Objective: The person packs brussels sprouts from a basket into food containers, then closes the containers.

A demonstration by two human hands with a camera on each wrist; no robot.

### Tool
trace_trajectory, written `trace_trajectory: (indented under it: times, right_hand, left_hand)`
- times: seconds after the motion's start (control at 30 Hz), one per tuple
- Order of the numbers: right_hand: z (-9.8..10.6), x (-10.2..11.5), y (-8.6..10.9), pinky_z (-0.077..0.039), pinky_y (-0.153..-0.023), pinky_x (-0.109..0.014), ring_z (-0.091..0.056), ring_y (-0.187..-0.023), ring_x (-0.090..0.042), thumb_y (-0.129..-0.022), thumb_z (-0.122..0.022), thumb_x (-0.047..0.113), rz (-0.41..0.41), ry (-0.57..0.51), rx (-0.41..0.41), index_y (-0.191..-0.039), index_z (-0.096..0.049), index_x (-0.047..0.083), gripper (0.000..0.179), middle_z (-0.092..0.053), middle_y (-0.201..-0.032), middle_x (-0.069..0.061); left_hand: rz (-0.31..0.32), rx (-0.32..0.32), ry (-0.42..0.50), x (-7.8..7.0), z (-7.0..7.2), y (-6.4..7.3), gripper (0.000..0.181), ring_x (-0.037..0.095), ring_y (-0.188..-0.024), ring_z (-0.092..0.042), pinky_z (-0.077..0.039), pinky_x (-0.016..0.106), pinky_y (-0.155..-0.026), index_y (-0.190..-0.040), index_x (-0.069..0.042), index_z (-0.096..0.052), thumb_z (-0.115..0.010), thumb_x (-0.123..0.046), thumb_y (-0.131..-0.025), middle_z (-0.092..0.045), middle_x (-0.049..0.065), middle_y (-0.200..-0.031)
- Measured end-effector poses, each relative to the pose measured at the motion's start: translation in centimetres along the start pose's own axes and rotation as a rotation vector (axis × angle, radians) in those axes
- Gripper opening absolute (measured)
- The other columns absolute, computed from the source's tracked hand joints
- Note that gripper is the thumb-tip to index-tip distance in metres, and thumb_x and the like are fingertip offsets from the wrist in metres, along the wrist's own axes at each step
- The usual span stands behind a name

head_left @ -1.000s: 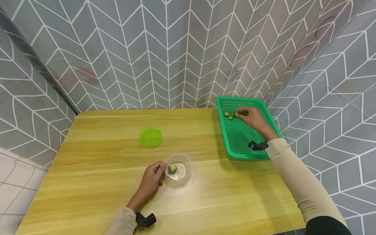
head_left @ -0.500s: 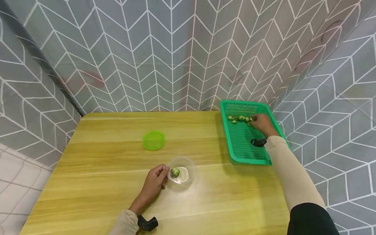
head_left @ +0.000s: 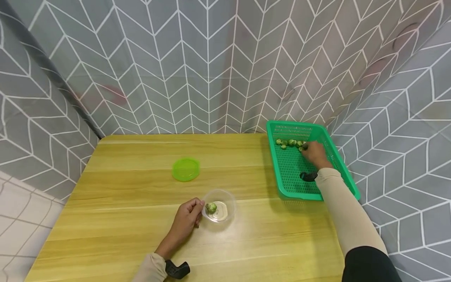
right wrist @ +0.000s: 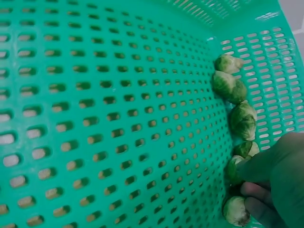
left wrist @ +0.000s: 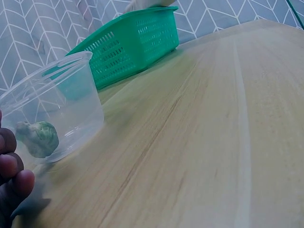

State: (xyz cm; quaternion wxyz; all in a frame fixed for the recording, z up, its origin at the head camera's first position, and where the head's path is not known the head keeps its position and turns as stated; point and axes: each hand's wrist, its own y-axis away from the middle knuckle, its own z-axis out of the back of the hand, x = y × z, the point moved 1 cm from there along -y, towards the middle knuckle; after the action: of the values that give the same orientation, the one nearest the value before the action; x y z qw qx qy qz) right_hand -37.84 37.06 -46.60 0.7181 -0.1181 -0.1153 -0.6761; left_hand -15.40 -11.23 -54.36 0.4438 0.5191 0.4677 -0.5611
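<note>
My left hand (head_left: 186, 217) pinches the left rim of a clear round plastic container (head_left: 229, 207) standing on the table. Inside the container lies one Brussels sprout (left wrist: 40, 137), against the side nearest that hand. My right hand (head_left: 314, 153) is down in a green perforated basket (head_left: 278, 172), its fingertips around a Brussels sprout (right wrist: 234, 170) in the row along the basket wall. Another sprout (right wrist: 236, 211) sits right by its lower fingers. Several more sprouts (right wrist: 243, 121) line the same wall. Part of the right-hand grip is hidden by the hand itself.
A bright green round lid (head_left: 186, 169) lies on the wooden table (head_left: 123, 188), behind and left of the container. Grey patterned curtains (head_left: 197, 78) hang at the back and both sides. The basket stands at the table's right side.
My right hand has moved rightward along the sprouts in the basket and lowered to them, uncovering more of the row. My left hand stays at the container. The head view has shifted slightly.
</note>
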Motion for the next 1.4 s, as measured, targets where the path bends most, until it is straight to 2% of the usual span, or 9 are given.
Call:
trace_trajectory:
  times: [0.23, 0.43, 0.57, 0.7, 0.9, 1.07, 1.23, 1.4]
  right_hand:
    - [-0.1, 0.0, 0.3, -0.047, -0.071, -0.054, -0.058, -0.082, -0.043, -0.097, -0.058, 0.006, 0.034, 0.041, -0.030, -0.110, -0.066, -0.013, 0.025, -0.065, -0.101, -0.031]
    - [-0.6, 0.0, 0.4, -0.049, -0.080, -0.059, -0.060, -0.096, -0.047, -0.100, -0.058, 0.012, 0.003, -0.017, -0.020, -0.118, -0.062, -0.010, 0.029, -0.063, -0.112, -0.032]
    - [-0.5, 0.2, 0.5, -0.048, -0.086, -0.062, -0.058, -0.105, -0.052, -0.100, -0.058, 0.011, 0.002, -0.009, -0.016, -0.122, -0.061, -0.012, 0.032, -0.060, -0.123, -0.034]
    - [-0.2, 0.4, 0.6, -0.049, -0.085, -0.061, -0.059, -0.107, -0.052, -0.100, -0.058, 0.011, 0.007, -0.006, -0.019, -0.123, -0.063, -0.012, 0.032, -0.058, -0.130, -0.034]
    - [-0.4, -0.1, 0.7, -0.051, -0.086, -0.059, -0.058, -0.112, -0.051, -0.102, -0.059, 0.013, 0.011, -0.120, -0.046, -0.124, -0.063, -0.011, 0.033, -0.054, -0.136, -0.033]
    - [-0.2, -0.2, 1.1, -0.050, -0.090, -0.060, -0.055, -0.118, -0.049, -0.104, -0.057, 0.017, -0.041, -0.239, -0.038, -0.130, -0.060, -0.008, 0.036, -0.052, -0.140, -0.031]
    - [0.5, 0.5, 1.7, -0.049, -0.093, -0.059, -0.054, -0.121, -0.047, -0.106, -0.055, 0.024, -0.092, -0.309, -0.029, -0.137, -0.057, -0.001, 0.041, -0.055, -0.138, -0.029]
    - [1.2, 1.8, 2.1, -0.051, -0.090, -0.056, -0.057, -0.118, -0.043, -0.104, -0.058, 0.030, -0.093, -0.361, -0.032, -0.139, -0.058, 0.003, 0.044, -0.058, -0.137, -0.025]
  left_hand:
    - [-0.009, 0.013, 0.012, -0.3, 0.0, -0.1, 0.037, 0.015, -0.047, -0.043, -0.042, 0.027, -0.040, -0.078, 0.002, -0.052, -0.053, -0.022, -0.107, -0.042, 0.022, -0.056]
    - [-0.008, 0.011, 0.007, -0.3, 0.0, 0.1, 0.038, 0.016, -0.047, -0.043, -0.043, 0.027, -0.041, -0.078, 0.002, -0.052, -0.053, -0.023, -0.107, -0.042, 0.023, -0.057]
    - [-0.014, 0.011, 0.011, -0.4, 0.0, 0.1, 0.039, 0.016, -0.047, -0.043, -0.042, 0.027, -0.040, -0.078, 0.004, -0.052, -0.053, -0.024, -0.107, -0.042, 0.023, -0.057]
    - [-0.019, 0.011, 0.021, -0.4, -0.1, 0.2, 0.039, 0.015, -0.047, -0.043, -0.043, 0.027, -0.040, -0.078, 0.004, -0.051, -0.054, -0.023, -0.106, -0.042, 0.022, -0.056]
    - [-0.013, 0.010, 0.047, -0.6, -0.1, 0.2, 0.039, 0.013, -0.048, -0.043, -0.043, 0.026, -0.041, -0.079, 0.006, -0.051, -0.054, -0.022, -0.106, -0.042, 0.019, -0.056]
    - [0.005, 0.016, 0.060, -0.5, -0.1, 0.1, 0.036, 0.012, -0.048, -0.043, -0.043, 0.026, -0.042, -0.079, 0.008, -0.050, -0.051, -0.015, -0.107, -0.041, 0.018, -0.056]
    - [0.008, 0.022, 0.061, -0.5, -0.1, 0.1, 0.033, 0.013, -0.048, -0.043, -0.043, 0.027, -0.041, -0.079, 0.008, -0.050, -0.049, -0.009, -0.107, -0.041, 0.015, -0.055]
    - [0.025, 0.003, 0.076, -0.6, -0.1, 0.2, 0.033, 0.012, -0.048, -0.043, -0.042, 0.025, -0.041, -0.080, 0.004, -0.051, -0.052, -0.016, -0.107, -0.042, 0.011, -0.056]
